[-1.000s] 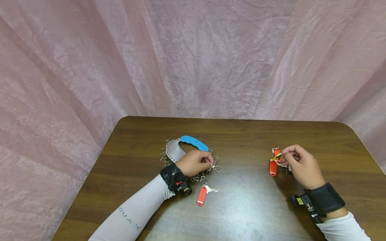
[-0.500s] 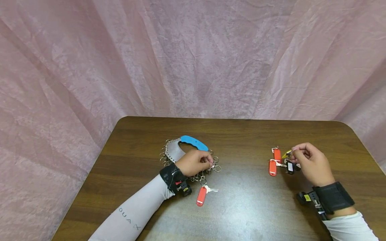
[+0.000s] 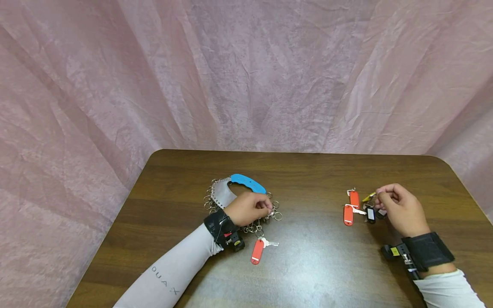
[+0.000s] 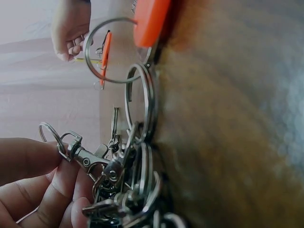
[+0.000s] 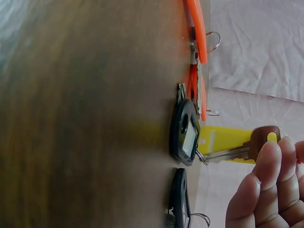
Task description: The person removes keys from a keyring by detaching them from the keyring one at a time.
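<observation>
My left hand (image 3: 248,208) is over the right side of a metal key holder (image 3: 222,192) with a blue handle (image 3: 248,182). In the left wrist view its thumb and fingers pinch a small silver snap hook (image 4: 85,159) with a ring, above a bunch of key rings (image 4: 142,104). A red-tagged key (image 3: 257,251) hangs off the holder's near side. At the right, my right hand (image 3: 402,209) pinches a brown-headed key (image 5: 262,140) with a yellow tag (image 5: 228,137), just over two black key tags (image 3: 370,215).
Two red key tags (image 3: 348,215) with keys lie left of the black ones. Everything rests on a brown wooden table (image 3: 308,179) with rounded far corners. A pink curtain (image 3: 269,77) hangs behind it.
My right hand has moved right with the yellow-tagged key, away from the red tags, and the black tags now show. The left hand has stayed where it was.
</observation>
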Action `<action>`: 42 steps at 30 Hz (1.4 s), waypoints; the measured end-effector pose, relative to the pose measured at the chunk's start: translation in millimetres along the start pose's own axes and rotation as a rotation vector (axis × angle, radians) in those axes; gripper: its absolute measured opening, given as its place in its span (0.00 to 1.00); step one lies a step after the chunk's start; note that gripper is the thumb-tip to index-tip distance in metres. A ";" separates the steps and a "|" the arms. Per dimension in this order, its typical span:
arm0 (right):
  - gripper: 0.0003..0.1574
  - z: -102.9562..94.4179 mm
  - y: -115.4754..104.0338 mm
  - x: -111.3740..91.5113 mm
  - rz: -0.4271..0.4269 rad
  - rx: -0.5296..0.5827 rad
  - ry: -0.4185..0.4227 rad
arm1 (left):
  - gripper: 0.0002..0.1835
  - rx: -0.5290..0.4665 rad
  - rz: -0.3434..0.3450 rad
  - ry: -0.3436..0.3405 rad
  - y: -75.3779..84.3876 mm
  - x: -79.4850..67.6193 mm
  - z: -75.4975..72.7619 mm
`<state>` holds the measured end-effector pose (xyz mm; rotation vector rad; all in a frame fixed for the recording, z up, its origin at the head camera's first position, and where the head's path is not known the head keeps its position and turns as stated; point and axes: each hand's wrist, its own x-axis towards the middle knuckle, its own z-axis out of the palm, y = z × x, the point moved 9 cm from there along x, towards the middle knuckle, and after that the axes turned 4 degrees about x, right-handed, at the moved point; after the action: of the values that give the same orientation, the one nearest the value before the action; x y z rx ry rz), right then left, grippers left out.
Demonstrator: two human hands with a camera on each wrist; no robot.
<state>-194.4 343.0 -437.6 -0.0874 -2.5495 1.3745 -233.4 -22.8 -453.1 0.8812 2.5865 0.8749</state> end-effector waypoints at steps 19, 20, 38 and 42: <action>0.19 -7.0 13.3 4.3 0.036 -0.071 -0.044 | 0.04 -0.013 0.007 -0.001 1.2 -0.6 1.0; 0.19 -7.5 14.6 4.5 0.039 -0.078 -0.048 | 0.04 -0.014 0.007 -0.002 1.1 -0.5 0.9; 0.19 -5.0 19.5 16.9 0.049 -0.202 -0.162 | 0.03 -0.006 0.012 0.005 0.0 0.8 0.1; 0.21 -1.8 23.3 20.7 0.081 -0.240 -0.204 | 0.04 0.000 0.013 0.007 -1.0 1.2 0.6</action>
<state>-215.5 360.8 -452.2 -0.0979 -2.9024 1.1506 -234.5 -22.3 -454.2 0.8972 2.5893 0.8829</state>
